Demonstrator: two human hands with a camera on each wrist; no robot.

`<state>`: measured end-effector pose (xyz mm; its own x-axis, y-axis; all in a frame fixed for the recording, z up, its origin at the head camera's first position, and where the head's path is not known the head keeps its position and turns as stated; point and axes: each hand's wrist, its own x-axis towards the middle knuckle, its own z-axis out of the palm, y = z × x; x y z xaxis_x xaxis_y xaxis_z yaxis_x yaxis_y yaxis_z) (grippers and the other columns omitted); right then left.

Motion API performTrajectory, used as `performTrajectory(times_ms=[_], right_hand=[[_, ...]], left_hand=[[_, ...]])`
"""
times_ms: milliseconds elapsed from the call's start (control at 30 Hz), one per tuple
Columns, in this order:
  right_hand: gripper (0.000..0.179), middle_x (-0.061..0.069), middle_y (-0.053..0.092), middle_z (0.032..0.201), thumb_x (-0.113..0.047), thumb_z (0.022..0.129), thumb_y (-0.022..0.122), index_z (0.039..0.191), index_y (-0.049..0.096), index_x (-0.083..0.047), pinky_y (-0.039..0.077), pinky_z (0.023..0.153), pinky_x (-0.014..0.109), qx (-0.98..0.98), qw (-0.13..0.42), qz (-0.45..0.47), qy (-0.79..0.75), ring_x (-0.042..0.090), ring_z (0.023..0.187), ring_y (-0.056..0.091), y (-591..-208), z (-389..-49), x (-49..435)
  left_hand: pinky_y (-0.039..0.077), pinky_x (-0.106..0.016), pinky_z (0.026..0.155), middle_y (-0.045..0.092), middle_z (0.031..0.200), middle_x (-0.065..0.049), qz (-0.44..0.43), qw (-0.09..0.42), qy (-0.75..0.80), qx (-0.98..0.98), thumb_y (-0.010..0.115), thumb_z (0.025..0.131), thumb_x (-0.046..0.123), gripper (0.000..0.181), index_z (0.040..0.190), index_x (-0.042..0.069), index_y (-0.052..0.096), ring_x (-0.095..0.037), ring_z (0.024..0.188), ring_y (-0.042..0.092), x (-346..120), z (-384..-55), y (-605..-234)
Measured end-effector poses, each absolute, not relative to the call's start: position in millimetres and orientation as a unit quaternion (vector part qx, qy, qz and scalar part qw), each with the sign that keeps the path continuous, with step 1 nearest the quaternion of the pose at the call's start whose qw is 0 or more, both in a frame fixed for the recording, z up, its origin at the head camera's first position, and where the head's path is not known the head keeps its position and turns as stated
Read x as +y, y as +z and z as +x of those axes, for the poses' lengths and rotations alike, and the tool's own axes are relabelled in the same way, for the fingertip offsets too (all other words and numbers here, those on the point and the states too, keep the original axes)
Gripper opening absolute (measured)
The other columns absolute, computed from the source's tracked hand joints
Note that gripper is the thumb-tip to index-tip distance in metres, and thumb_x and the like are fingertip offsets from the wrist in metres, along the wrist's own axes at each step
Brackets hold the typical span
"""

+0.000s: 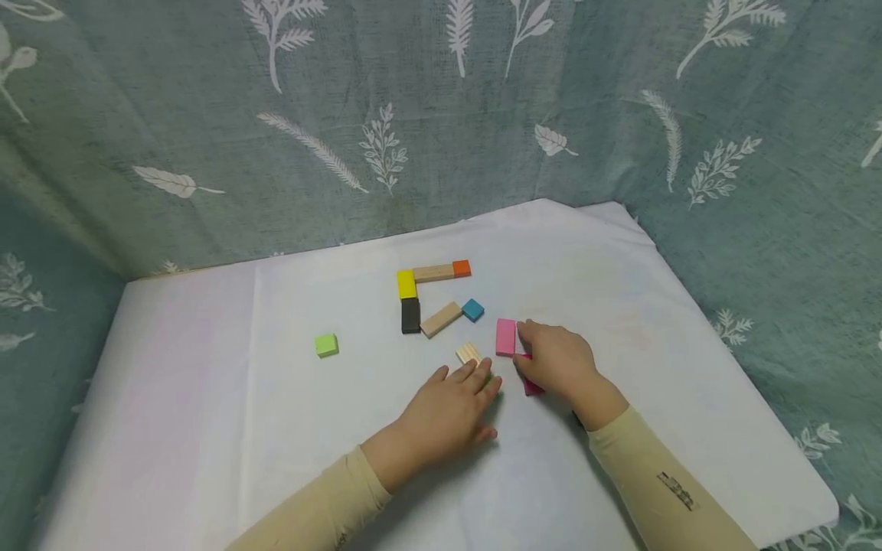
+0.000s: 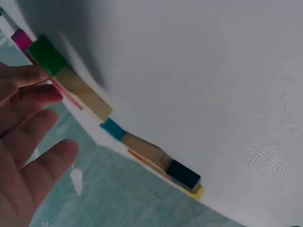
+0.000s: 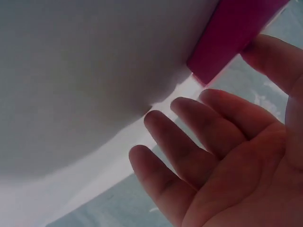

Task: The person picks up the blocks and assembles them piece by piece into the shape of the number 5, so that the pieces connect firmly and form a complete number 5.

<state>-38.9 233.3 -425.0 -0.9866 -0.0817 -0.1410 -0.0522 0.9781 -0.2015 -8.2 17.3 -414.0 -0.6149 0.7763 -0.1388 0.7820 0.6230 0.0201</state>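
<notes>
My left hand (image 1: 444, 417) lies low over the table with fingers spread, its fingertips by a natural wooden block (image 1: 468, 353). In the left wrist view that block is joined to a green block (image 2: 48, 55), and a fingertip reaches the green one. To the right, my right hand (image 1: 561, 363) reaches over a magenta block (image 1: 533, 385), which it partly hides. Its thumb touches the side of the magenta block (image 3: 227, 35) in the right wrist view, while the other fingers stay extended. Just beyond lies a pink block (image 1: 506, 337), close to the right index finger.
A bent row holds a black block (image 1: 410, 316), a yellow block (image 1: 406, 284), a wooden block (image 1: 433, 273) and an orange block (image 1: 462, 268). Beside it are another wooden block (image 1: 441, 320) and a blue block (image 1: 472, 310). A light green block (image 1: 327, 345) sits apart at left. A patterned curtain (image 1: 448, 153) surrounds the table.
</notes>
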Motion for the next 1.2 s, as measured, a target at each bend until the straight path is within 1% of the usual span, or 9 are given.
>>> performTrajectory(times_ms=[100,233,267,400,600,700,867,967,1200], right_hand=[[0.061,0.016,0.058,0.144,-0.031,0.090,0.072,0.143,0.057,-0.006,0.053,0.097,0.054,0.992,0.072,-0.040,-0.093,0.035,0.129,0.060,-424,-39,235],[0.071,0.015,0.057,0.146,-0.038,0.088,0.076,0.147,0.052,-0.006,0.050,0.103,0.052,0.989,0.082,-0.061,-0.105,0.034,0.131,0.059,-427,-45,230],[0.073,0.014,0.059,0.145,-0.039,0.087,0.077,0.148,0.051,-0.007,0.050,0.103,0.051,0.988,0.085,-0.064,-0.109,0.033,0.129,0.060,-428,-48,229],[0.072,0.011,0.066,0.136,-0.035,0.085,0.081,0.147,0.054,-0.011,0.052,0.101,0.049,0.985,0.087,-0.080,-0.123,0.030,0.121,0.064,-431,-58,230],[0.076,0.012,0.059,0.145,-0.039,0.083,0.082,0.146,0.054,-0.006,0.047,0.109,0.049,0.984,0.101,-0.111,-0.101,0.033,0.133,0.056,-432,-65,232],[0.072,0.012,0.064,0.138,-0.043,0.083,0.082,0.141,0.060,-0.006,0.050,0.105,0.048,0.986,0.085,-0.119,-0.080,0.032,0.127,0.061,-431,-65,229],[0.064,0.008,0.072,0.119,-0.053,0.081,0.080,0.127,0.070,-0.009,0.058,0.088,0.045,0.990,0.068,-0.117,-0.034,0.027,0.106,0.070,-430,-66,216],[0.063,0.006,0.074,0.113,-0.057,0.080,0.079,0.123,0.072,-0.011,0.059,0.082,0.043,0.992,0.066,-0.109,-0.013,0.025,0.099,0.071,-430,-67,209],[0.065,0.007,0.072,0.117,-0.057,0.081,0.079,0.126,0.071,-0.010,0.059,0.083,0.042,0.992,0.065,-0.104,-0.009,0.025,0.102,0.071,-430,-70,206]], left_hand=[[0.047,-0.050,0.109,0.047,0.157,-0.004,0.441,0.075,-0.026,0.894,0.063,0.094,0.058,0.067,0.148,0.019,0.053,-0.022,0.141,0.050,17,-3,-415],[0.046,-0.050,0.110,0.049,0.155,-0.003,0.437,0.094,-0.020,0.894,0.065,0.093,0.056,0.065,0.146,0.020,0.055,-0.022,0.141,0.050,14,-1,-419],[0.046,-0.050,0.110,0.049,0.155,-0.003,0.436,0.095,-0.018,0.895,0.065,0.093,0.056,0.065,0.146,0.020,0.055,-0.022,0.141,0.050,13,-1,-420],[0.046,-0.050,0.110,0.052,0.153,-0.003,0.436,0.091,-0.011,0.895,0.066,0.093,0.055,0.064,0.146,0.020,0.055,-0.022,0.140,0.051,12,-1,-421],[0.045,-0.052,0.110,0.046,0.157,-0.006,0.431,0.084,0.002,0.899,0.066,0.093,0.055,0.070,0.149,0.017,0.051,-0.024,0.143,0.047,10,-2,-421],[0.044,-0.053,0.111,0.044,0.159,-0.007,0.425,0.076,0.007,0.902,0.065,0.093,0.055,0.073,0.151,0.015,0.047,-0.025,0.145,0.045,9,-5,-422],[0.044,-0.053,0.110,0.046,0.157,-0.008,0.419,0.067,0.009,0.906,0.065,0.093,0.056,0.074,0.151,0.013,0.048,-0.026,0.144,0.046,6,-10,-424],[0.045,-0.053,0.110,0.048,0.156,-0.008,0.417,0.068,0.006,0.906,0.065,0.093,0.056,0.074,0.151,0.013,0.049,-0.025,0.143,0.048,6,-12,-426],[0.047,-0.052,0.108,0.052,0.153,-0.007,0.416,0.071,0.001,0.907,0.065,0.093,0.056,0.070,0.149,0.015,0.052,-0.024,0.138,0.053,7,-14,-426]])
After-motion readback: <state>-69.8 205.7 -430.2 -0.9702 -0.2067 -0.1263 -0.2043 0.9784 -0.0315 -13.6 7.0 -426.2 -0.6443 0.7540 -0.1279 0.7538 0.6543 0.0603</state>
